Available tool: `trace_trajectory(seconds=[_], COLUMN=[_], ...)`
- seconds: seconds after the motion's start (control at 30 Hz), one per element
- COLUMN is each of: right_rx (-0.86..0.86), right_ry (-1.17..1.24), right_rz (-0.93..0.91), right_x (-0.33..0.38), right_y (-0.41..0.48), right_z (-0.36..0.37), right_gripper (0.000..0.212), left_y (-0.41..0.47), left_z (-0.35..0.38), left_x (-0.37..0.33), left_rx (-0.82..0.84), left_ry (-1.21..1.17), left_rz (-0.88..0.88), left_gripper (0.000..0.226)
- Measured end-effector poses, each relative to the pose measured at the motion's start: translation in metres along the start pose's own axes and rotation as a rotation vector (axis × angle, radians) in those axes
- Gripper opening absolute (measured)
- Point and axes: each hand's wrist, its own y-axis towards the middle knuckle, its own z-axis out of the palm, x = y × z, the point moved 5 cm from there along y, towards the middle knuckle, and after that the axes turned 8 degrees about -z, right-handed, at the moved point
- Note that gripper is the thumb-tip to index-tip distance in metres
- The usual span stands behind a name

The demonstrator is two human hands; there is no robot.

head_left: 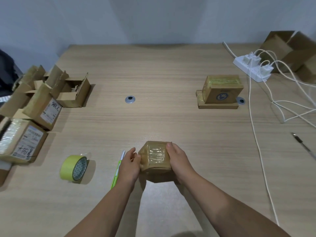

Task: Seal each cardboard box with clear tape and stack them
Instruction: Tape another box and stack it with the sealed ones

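A small cardboard box (156, 158) wrapped in clear tape sits between my hands near the table's front middle. My left hand (129, 165) grips its left side with fingers curled at the edge. My right hand (177, 159) holds the right side, thumb over the top edge. A roll of tape (74, 168) with a green rim stands on its edge to the left. At the right back, a taped box (222, 89) rests on a flat cardboard box (218, 105). Several open or labelled boxes (42, 106) crowd the left edge.
Green-handled scissors (118, 170) lie just left of my left hand. A white power strip (251, 68) with trailing cables (261, 134) covers the right side. A pen (302, 145) lies at the far right. A large open carton (290, 50) stands in the back right corner.
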Motion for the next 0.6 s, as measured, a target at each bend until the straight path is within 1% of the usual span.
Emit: trace_trajectory(seconds=[0.07,0.1,0.13,0.2,0.23,0.3,0.33,0.37,0.43,0.5,0.6], right_rx=[-0.010,-0.016,-0.020,-0.011,0.007,0.045,0.052,0.050,0.038,0.029,0.012], right_ry=[-0.141,-0.195,-0.237,-0.272,-0.269,-0.278,-0.286,-0.295,-0.314,-0.324,-0.346], right_rz=[-0.059,-0.077,-0.086,-0.077,-0.057,-0.009,0.011,0.015,0.009,0.007,-0.002], right_x=[0.007,0.009,0.008,0.005,0.001,-0.008,-0.011,-0.014,-0.019,-0.021,-0.017], right_y=[-0.003,-0.005,-0.006,-0.007,-0.008,-0.009,-0.010,-0.009,-0.006,-0.003,-0.004], right_z=[0.004,0.005,0.007,0.012,0.016,0.023,0.026,0.029,0.033,0.036,0.036], right_gripper=[0.038,0.036,0.035,0.036,0.043,0.070,0.081,0.086,0.084,0.081,0.082], left_y=[-0.004,-0.007,-0.010,-0.014,-0.015,-0.018,-0.019,-0.020,-0.022,-0.022,-0.020], left_z=[0.000,0.001,0.002,0.004,0.004,0.005,0.005,0.006,0.006,0.005,0.002], left_x=[-0.005,-0.007,-0.008,-0.009,-0.007,-0.003,-0.001,0.000,-0.002,-0.006,-0.008], left_rx=[-0.028,-0.019,-0.005,0.023,0.031,0.030,0.031,0.026,0.018,0.002,-0.002], left_ry=[-0.023,-0.071,-0.112,-0.118,-0.096,-0.056,-0.022,0.032,0.125,0.167,0.194], left_rz=[0.048,0.056,0.051,0.074,0.093,0.102,0.106,0.117,0.125,0.159,0.181], left_gripper=[0.029,0.026,0.025,0.027,0.033,0.058,0.064,0.065,0.055,0.044,0.045])
